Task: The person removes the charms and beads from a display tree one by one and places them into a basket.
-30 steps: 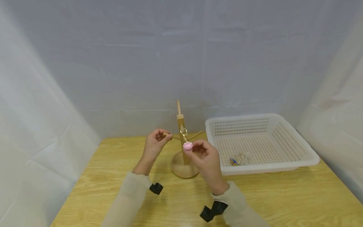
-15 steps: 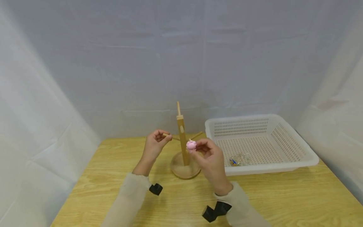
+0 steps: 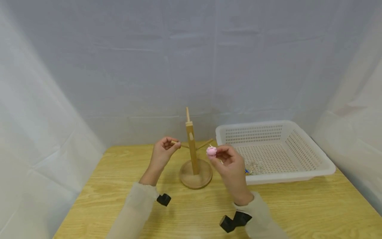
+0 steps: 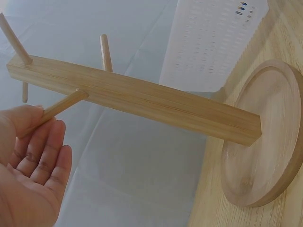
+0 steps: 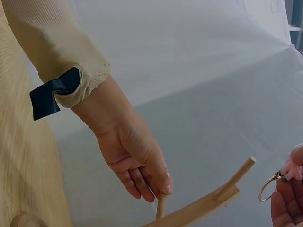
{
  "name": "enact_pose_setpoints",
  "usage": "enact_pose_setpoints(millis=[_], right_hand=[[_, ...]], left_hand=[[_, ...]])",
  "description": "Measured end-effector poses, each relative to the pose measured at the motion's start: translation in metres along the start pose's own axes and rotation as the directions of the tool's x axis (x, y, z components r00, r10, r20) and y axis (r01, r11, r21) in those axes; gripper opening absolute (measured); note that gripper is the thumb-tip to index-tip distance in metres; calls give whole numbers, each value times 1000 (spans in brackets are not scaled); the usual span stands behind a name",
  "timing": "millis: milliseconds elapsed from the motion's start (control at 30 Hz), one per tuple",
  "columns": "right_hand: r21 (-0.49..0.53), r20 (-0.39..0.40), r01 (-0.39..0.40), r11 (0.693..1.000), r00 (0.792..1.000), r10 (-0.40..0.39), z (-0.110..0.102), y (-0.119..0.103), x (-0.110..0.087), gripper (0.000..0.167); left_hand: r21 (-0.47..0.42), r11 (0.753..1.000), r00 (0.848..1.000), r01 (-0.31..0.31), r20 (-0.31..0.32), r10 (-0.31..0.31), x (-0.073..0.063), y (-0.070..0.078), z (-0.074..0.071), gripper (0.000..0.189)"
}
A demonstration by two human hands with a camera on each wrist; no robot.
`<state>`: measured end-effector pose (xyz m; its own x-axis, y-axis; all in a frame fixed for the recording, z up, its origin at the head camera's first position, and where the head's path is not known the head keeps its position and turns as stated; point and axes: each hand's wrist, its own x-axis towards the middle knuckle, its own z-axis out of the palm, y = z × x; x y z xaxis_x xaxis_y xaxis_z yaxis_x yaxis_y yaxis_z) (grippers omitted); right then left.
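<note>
A wooden peg stand point(image 3: 193, 151) with a round base point(image 3: 201, 176) stands upright on the table. My left hand point(image 3: 162, 153) pinches one of its pegs point(image 4: 66, 105) between thumb and forefinger, the other fingers loosely bent. Right of the post, my right hand point(image 3: 229, 167) holds a pink keychain charm point(image 3: 211, 151) between thumb and fingers, apart from the stand. Its gold ring point(image 5: 267, 189) shows in the right wrist view, where the hand is mostly cut off at the edge. Nothing hangs on the visible pegs in the left wrist view.
A white perforated plastic basket point(image 3: 287, 179) stands at the right, behind my right hand. Several small items with clear and blue parts point(image 3: 255, 168) lie in its near left corner, partly hidden by that hand. White sheeting point(image 3: 143, 66) encloses the table point(image 3: 119, 186) at the back and sides.
The right hand has drawn the pink keychain away from the front of the post, to the right. The gold ring now hangs out of sight in the head view. My left hand stays put.
</note>
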<state>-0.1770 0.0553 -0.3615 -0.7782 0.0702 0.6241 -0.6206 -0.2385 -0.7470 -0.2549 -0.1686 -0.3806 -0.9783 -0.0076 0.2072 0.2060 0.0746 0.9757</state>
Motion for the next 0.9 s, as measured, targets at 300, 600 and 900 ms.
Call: enact_pose_setpoints(millis=[300,600,900], right_hand=[[-14,-37,11,1000,999,-11,-18,0,2,17],[-107,-106,-58,993,993,47,-47,6,11,17],[-208,-201,-177,962,970,135,-78,12,19,17]], left_hand=[[7,1000,1000,-6,-4,6,-1,-1,-1,18],[5,1000,1000,-9,-9,9,0,-1,-1,17],[-18,1000,1000,-23,6,23,0,-1,0,18]])
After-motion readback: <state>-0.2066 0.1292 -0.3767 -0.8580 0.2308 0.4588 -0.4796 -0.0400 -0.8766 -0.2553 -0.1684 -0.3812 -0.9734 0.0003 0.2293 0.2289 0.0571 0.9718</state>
